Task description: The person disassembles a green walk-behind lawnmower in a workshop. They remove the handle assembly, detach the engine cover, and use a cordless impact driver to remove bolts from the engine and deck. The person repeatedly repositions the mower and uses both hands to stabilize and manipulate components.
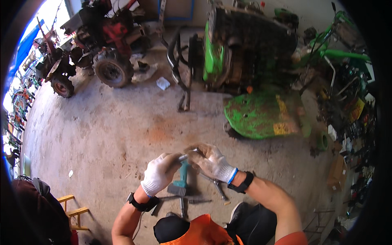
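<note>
Both my hands wear white knit work gloves with soiled fingers, and they meet in front of me above the floor. My left hand [160, 170] pinches a short silver metal cylinder [183, 157] that looks like a socket. Close beside it, my right hand [209, 161] is closed, its fingers curled round a small shiny metal piece [197, 150] whose kind I cannot make out. Below the hands a teal cordless power tool [183, 174] with a dark battery lies on the concrete. Around it are a ratchet-like metal tool [220, 190] and a long metal bar [182, 208].
A green machine [214, 59] stands ahead, its scuffed green cover [253, 116] low at the front right. Red wheeled machines [111, 71] stand at far left. A yellow stool [77, 212] is at lower left. A cardboard box [337, 173] and cluttered parts line the right.
</note>
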Demonstrator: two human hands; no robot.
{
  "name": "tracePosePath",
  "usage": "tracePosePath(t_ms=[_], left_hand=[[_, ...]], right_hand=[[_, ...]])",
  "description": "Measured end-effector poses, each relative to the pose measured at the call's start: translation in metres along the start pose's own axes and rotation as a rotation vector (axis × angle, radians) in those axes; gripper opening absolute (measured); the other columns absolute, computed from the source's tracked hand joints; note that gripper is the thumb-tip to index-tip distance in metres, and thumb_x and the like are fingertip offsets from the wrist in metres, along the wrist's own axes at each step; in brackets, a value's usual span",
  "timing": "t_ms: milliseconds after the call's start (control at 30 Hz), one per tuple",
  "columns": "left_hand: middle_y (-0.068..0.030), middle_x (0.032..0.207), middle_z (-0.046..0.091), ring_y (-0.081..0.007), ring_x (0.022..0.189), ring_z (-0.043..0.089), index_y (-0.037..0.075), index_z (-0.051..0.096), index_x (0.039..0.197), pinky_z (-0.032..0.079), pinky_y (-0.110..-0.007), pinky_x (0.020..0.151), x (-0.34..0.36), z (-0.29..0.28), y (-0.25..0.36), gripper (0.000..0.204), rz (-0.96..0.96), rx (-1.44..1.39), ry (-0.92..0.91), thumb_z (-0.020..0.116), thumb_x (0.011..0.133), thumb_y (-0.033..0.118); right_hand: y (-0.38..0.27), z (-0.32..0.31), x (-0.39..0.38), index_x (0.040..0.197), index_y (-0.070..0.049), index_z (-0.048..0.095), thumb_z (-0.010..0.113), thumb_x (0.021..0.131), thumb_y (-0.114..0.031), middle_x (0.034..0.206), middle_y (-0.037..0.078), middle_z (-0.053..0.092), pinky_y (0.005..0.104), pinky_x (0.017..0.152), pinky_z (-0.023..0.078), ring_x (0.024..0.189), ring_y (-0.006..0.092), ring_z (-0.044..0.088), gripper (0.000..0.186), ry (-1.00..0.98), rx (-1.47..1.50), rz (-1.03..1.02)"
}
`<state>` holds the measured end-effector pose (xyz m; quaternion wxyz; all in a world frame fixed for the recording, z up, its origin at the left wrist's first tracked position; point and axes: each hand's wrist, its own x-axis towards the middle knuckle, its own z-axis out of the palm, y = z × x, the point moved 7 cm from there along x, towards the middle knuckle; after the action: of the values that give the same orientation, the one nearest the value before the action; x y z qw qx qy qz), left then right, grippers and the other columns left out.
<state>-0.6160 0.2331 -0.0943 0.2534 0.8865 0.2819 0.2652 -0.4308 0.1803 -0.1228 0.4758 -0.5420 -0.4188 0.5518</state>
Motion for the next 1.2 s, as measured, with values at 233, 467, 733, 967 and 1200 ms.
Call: tracePosePath(t_ms=[233,467,733,967,1200], left_hand=[[-0.0164,0.124,0.074,-0.0336,0.102,0.075,0.004,0.074,0.131,0.062,-0.047,0.083,0.118,-0.103,0.034,0.032,0.253,0.546,0.167,0.076,0.099,0.007],[-0.0156,0.12,0.072,-0.0404,0.106,0.075,0.008,0.076,0.118,0.062,-0.051,0.087,0.288,-0.119,0.024,0.023,0.166,0.564,0.232,0.077,0.096,0.015],[-0.0147,0.125,0.073,-0.0414,0.106,0.075,0.01,0.078,0.122,0.062,-0.051,0.09,0.335,-0.088,0.02,0.023,0.204,0.523,0.205,0.074,0.101,0.019],[-0.017,0.122,0.074,-0.0429,0.109,0.074,0.008,0.078,0.118,0.061,-0.053,0.092,0.333,-0.092,0.024,0.021,0.276,0.379,0.23,0.076,0.102,0.021],[-0.0209,0.116,0.075,-0.0461,0.107,0.073,0.004,0.077,0.124,0.059,-0.053,0.091,0.332,-0.09,0.033,0.029,0.294,0.347,0.22,0.078,0.098,0.016]], right_hand=[[-0.064,-0.021,0.001,0.152,0.0,0.064,0.055,0.122,-0.032,0.117,0.008,0.079,0.0303,0.087,0.064,0.096,0.0136,0.075,0.044,0.124,0.333,-0.301],[0.009,-0.047,0.006,0.139,-0.004,0.074,0.059,0.121,-0.019,0.11,0.006,0.079,0.0315,0.086,0.063,0.097,0.0142,0.075,0.028,0.202,0.135,0.124],[0.015,-0.07,-0.001,0.142,-0.004,0.07,0.056,0.122,-0.018,0.111,0.004,0.077,0.0283,0.088,0.06,0.102,0.0118,0.073,0.029,0.163,0.123,0.045],[0.024,-0.077,0.005,0.142,-0.003,0.07,0.058,0.121,-0.016,0.113,0.004,0.077,0.0281,0.089,0.06,0.103,0.011,0.073,0.028,0.171,0.13,0.088],[0.026,-0.079,0.008,0.145,-0.002,0.068,0.059,0.12,-0.011,0.12,0.006,0.077,0.0282,0.088,0.06,0.104,0.012,0.073,0.028,0.152,0.171,0.089]])
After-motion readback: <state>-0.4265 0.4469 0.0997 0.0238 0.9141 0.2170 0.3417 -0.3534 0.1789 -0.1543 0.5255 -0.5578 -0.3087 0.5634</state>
